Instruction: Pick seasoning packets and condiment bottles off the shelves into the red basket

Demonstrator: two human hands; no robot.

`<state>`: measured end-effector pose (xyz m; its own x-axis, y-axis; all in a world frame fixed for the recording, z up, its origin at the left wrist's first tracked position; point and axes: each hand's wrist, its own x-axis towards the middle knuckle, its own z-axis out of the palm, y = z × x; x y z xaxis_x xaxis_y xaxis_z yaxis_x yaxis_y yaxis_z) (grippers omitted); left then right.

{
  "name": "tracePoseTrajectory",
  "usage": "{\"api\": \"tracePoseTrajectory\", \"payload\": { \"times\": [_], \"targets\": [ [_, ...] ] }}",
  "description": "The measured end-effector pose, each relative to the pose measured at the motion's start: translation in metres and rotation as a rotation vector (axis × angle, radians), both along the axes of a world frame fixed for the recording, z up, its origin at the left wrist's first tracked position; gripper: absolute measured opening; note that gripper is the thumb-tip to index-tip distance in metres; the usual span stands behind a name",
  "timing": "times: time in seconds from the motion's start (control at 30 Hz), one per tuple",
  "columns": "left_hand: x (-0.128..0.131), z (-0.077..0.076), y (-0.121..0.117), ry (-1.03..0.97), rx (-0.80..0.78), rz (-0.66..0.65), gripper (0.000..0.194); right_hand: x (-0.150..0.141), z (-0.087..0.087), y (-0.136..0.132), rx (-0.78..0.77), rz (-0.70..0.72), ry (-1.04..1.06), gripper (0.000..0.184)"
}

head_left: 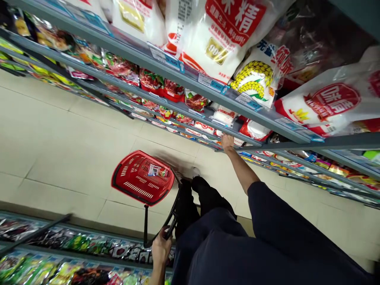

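Note:
My left hand is closed around the black handle of a red plastic shopping basket, low over the floor. One small white and red packet lies inside the basket. On the other side, my right arm stretches down to a lower shelf. There my right hand is against white and red bags, its fingertips partly hidden among them, so its grip is unclear.
Above my right hand, a grey shelf carries large white bags with red labels. Price tags line its edge. Behind the basket, another shelf holds colourful packets. Pale floor tiles run between the shelves, and my black-trousered legs stand beside the basket.

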<state>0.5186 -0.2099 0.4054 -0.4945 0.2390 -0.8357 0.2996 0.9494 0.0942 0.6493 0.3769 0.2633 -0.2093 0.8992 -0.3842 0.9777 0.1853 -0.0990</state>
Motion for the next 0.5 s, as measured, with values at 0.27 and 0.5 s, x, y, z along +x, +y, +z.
{"api": "tracePoseTrajectory", "payload": {
  "times": [0.27, 0.5],
  "targets": [
    [-0.008, 0.004, -0.012, 0.027, 0.075, 0.057, 0.035, 0.021, 0.081, -0.079, 0.000, 0.291, 0.161, 0.051],
    [-0.067, 0.023, -0.005, 0.122, 0.056, -0.047, 0.034, -0.007, 0.177, -0.110, 0.321, 0.320, 0.490, 0.051]
  ]
}}
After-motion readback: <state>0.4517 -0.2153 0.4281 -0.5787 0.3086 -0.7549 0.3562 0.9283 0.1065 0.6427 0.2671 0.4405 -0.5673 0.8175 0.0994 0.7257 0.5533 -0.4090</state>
